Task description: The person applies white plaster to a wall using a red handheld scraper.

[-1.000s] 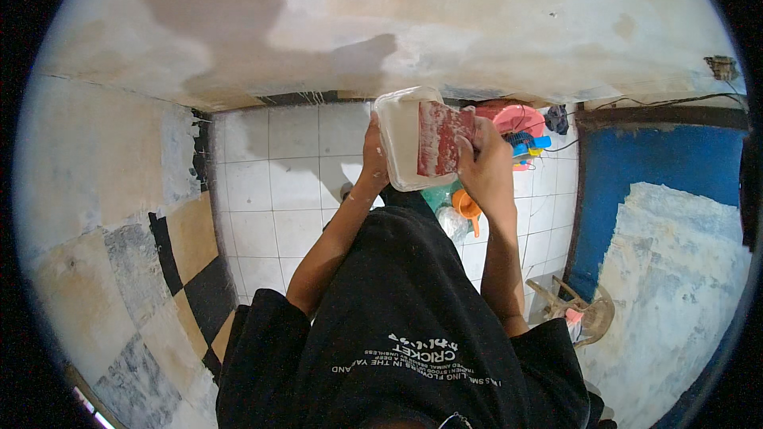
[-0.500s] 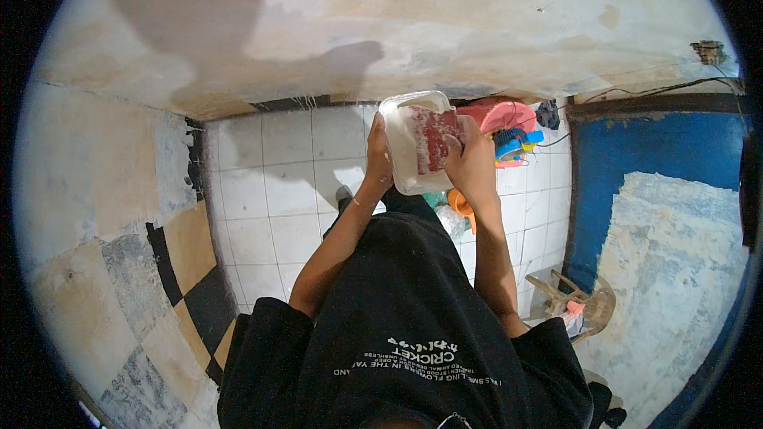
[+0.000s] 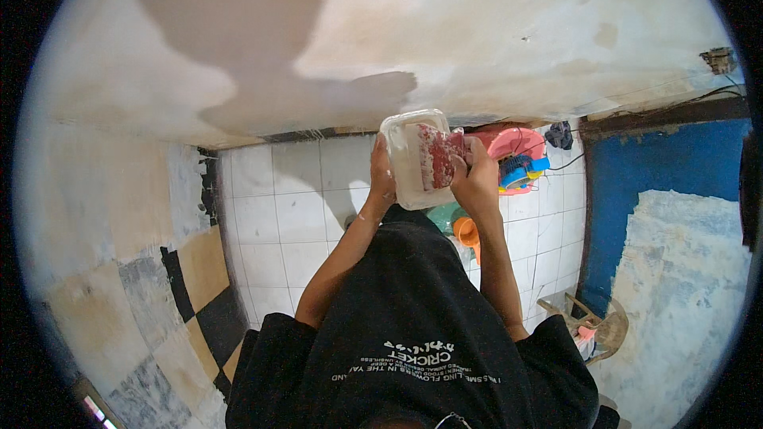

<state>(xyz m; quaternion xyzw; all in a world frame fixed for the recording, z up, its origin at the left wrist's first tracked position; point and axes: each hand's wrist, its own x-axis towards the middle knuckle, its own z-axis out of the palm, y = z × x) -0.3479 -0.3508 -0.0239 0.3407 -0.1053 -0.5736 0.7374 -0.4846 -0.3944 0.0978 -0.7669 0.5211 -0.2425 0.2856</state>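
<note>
I hold a white rectangular plastic container [image 3: 405, 160] up in front of my chest, tilted toward me. My left hand [image 3: 381, 181] grips its left edge. My right hand [image 3: 474, 177] presses a red and white sponge-like pad [image 3: 435, 155] against the inside of the container. The lower right part of the container is hidden behind my right hand.
A white tiled floor [image 3: 274, 218] lies below, with a patched wall [image 3: 413, 40] above it. A pink basin [image 3: 518, 143] with a blue brush [image 3: 520, 171] sits at right. An orange cup [image 3: 467, 232] stands by my right forearm. A blue wall [image 3: 675, 163] and a wooden stool [image 3: 592, 326] are at right.
Both hands and the container have shifted slightly left and down in the view. The red pad has slid along the inside of the container.
</note>
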